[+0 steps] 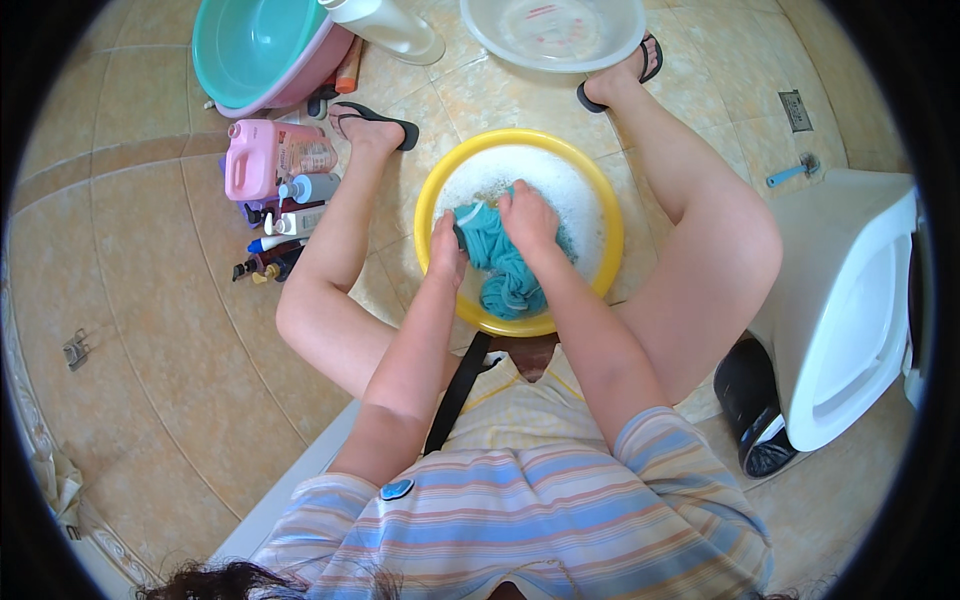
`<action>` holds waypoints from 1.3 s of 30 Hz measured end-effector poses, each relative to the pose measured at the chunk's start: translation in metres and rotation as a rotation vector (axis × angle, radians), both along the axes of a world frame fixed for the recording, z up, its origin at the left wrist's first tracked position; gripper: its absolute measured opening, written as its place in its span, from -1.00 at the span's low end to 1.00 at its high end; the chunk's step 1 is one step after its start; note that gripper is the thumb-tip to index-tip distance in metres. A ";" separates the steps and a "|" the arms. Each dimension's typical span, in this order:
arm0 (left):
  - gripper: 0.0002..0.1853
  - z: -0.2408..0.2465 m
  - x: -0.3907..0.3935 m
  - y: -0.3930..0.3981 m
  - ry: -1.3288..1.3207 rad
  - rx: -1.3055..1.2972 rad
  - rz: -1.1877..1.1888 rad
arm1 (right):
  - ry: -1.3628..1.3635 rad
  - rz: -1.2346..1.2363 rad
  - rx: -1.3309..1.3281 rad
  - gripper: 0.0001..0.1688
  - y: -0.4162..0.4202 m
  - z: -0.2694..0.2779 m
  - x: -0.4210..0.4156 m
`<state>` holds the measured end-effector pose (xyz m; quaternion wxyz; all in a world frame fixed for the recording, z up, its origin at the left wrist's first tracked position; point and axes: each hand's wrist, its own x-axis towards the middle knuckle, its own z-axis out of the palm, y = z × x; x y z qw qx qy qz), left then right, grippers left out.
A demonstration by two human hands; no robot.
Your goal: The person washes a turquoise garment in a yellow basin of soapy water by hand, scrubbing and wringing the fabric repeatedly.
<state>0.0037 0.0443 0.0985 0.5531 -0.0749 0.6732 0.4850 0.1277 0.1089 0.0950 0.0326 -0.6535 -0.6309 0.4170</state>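
Observation:
A yellow-rimmed basin (611, 217) of sudsy water stands on the tiled floor between my feet. Bunched teal cloth (491, 240) with pale edging lies in it, partly among the white foam (574, 180). My left hand (448, 251) grips the cloth's left edge near the basin's left rim, and a small dark patch shows at its fingers. From above, my right hand (529, 217) is closed on the upper right part of the same cloth. A twisted lower bundle of the cloth hangs or rests near the basin's front rim. The fingertips of both hands are partly hidden.
Beyond my feet are a whitish basin (555, 64), a white bottle (394, 34) and stacked teal and pink basins (292, 94). A pink jug (251, 161) and several pump bottles (304, 187) line the left wall. At right are a toilet (817, 367), a black bin (742, 397) and a blue-handled brush (787, 176).

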 end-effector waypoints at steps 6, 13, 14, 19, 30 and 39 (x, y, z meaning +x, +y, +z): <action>-0.42 -0.063 -0.013 -0.026 0.967 0.005 -0.765 | -0.328 0.210 0.202 -0.52 -0.010 -0.011 -0.006; -0.40 -0.114 -0.019 -0.055 0.655 -0.178 -0.904 | -0.199 0.459 -0.065 -0.48 -0.026 -0.036 -0.007; -0.44 -0.117 -0.019 -0.057 0.445 -0.170 -0.692 | -0.175 0.442 -0.085 -0.51 -0.028 -0.048 -0.006; -0.51 -0.068 -0.009 -0.025 -0.282 -0.049 -0.079 | -0.012 0.370 0.087 -0.66 -0.041 -0.023 -0.017; -0.47 -0.033 -0.028 -0.016 -0.446 0.077 -0.183 | 0.311 0.282 0.456 -0.70 -0.079 0.062 -0.034; -0.51 -0.027 -0.006 -0.031 -0.354 0.120 -0.138 | 0.213 0.302 0.407 -0.67 -0.070 0.058 -0.025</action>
